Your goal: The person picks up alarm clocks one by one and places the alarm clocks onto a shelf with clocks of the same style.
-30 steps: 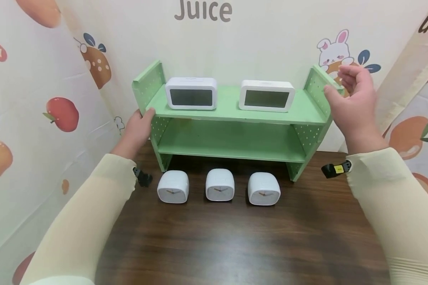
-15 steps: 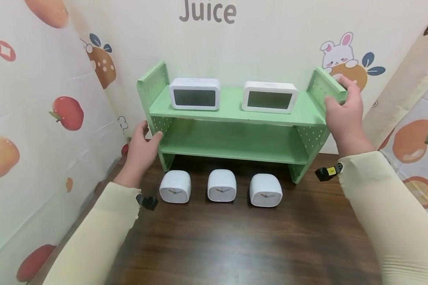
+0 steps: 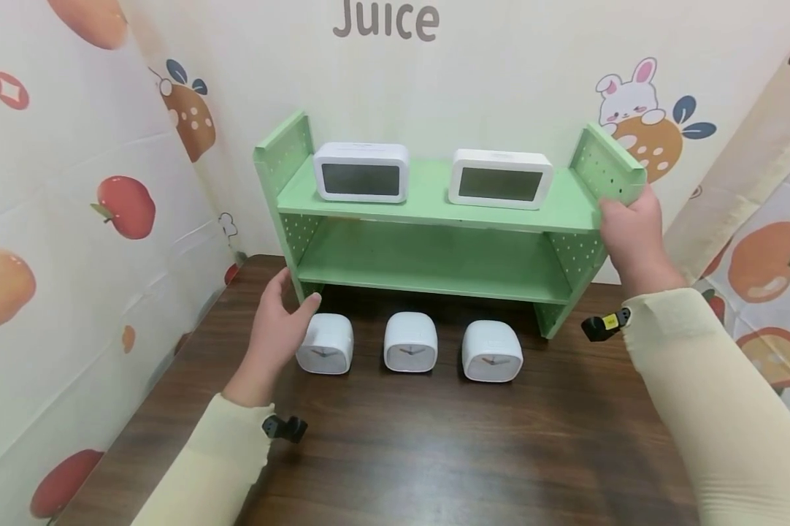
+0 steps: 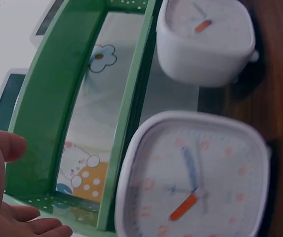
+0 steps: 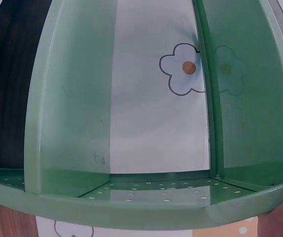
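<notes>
1. Green two-tier shelf (image 3: 428, 253): upright, with perforated end panels, along the wooden table (image 3: 428, 446)'s back edge.
2. White rounded clock (image 3: 328, 349): upright, pale dial facing outward, one orange hand, just before the shelf's left end, near the table's back left corner.

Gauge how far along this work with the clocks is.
Apparently done: two digital clocks stand on the upper board of the green shelf. In hand: the right hand grips the shelf's right end panel; the left hand, holding nothing, is beside the leftmost small clock. Possibly left: shelving that clock and its two neighbours, all on the table.
</notes>
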Motion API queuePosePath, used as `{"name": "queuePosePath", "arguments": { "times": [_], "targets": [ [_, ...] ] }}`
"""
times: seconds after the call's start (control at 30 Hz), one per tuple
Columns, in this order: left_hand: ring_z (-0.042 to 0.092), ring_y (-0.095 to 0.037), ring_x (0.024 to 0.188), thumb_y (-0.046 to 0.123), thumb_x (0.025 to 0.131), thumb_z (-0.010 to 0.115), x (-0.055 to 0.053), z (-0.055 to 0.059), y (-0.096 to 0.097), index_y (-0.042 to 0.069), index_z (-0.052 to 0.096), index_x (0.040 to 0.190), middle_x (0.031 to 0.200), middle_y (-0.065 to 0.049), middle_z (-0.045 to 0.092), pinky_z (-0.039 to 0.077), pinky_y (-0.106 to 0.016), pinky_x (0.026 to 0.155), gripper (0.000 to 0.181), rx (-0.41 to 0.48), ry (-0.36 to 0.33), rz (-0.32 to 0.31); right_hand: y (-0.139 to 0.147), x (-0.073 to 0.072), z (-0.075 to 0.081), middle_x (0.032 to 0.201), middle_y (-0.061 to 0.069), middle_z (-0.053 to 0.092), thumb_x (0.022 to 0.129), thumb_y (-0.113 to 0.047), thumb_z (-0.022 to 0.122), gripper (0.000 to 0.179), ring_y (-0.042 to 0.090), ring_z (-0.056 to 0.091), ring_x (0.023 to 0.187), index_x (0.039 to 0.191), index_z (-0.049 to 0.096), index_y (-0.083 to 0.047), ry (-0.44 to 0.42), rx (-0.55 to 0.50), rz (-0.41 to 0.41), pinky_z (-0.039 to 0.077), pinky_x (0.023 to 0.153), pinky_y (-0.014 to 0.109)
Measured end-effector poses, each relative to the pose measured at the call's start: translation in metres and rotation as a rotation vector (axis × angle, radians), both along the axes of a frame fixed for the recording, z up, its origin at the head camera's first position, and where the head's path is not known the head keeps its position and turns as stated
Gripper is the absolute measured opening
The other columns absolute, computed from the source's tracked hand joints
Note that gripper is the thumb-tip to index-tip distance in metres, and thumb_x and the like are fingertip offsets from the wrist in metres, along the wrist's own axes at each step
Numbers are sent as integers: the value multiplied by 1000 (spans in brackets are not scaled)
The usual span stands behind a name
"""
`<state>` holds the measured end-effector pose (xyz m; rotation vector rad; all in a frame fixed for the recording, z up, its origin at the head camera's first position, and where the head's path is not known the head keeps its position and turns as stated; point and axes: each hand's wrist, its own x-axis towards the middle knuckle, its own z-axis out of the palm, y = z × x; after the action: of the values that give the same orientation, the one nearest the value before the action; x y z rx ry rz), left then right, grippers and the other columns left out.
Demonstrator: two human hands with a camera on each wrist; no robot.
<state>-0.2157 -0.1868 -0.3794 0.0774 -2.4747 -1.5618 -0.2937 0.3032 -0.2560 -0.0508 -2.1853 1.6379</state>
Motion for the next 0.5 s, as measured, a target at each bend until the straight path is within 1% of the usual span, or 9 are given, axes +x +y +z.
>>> {"name": "queuePosePath", "arguments": {
  "times": [0.1,0.2,0.27,0.37,0.5],
  "targets": [
    [25,-34,151,43,98,65,7,-5,4,9,24,163,163,-16,30,23,-64,117,84,-1,-5,10,2,0,-1,131,2,58,98,-3,43,54,11,59,109,151,45,-15,21,16,32,47,91,23],
    [27,-32,150,44,96,68,12,-12,8,9,26,163,163,-15,30,25,-61,118,86,0,-9,29,3,0,-1,132,4,58,100,-5,43,53,12,60,108,152,43,-14,24,31,65,49,88,21],
    [26,-32,150,44,96,69,14,-17,10,9,26,163,164,-15,29,24,-59,119,87,0,-17,41,3,-1,-1,133,4,58,101,-5,43,53,12,59,109,153,42,-15,15,34,71,49,89,20],
    [22,-31,152,43,95,70,19,-24,13,9,23,164,166,-14,25,22,-57,121,90,13,-35,61,4,-1,-2,136,6,56,101,-6,42,53,12,58,112,154,42,-14,16,49,63,48,93,22],
    [20,-30,153,42,94,74,24,-34,19,8,22,164,167,-13,24,20,-55,122,94,64,-31,101,4,-1,-3,138,6,55,101,-7,42,54,12,56,115,155,41,-15,19,77,32,46,100,28]
  ]
}}
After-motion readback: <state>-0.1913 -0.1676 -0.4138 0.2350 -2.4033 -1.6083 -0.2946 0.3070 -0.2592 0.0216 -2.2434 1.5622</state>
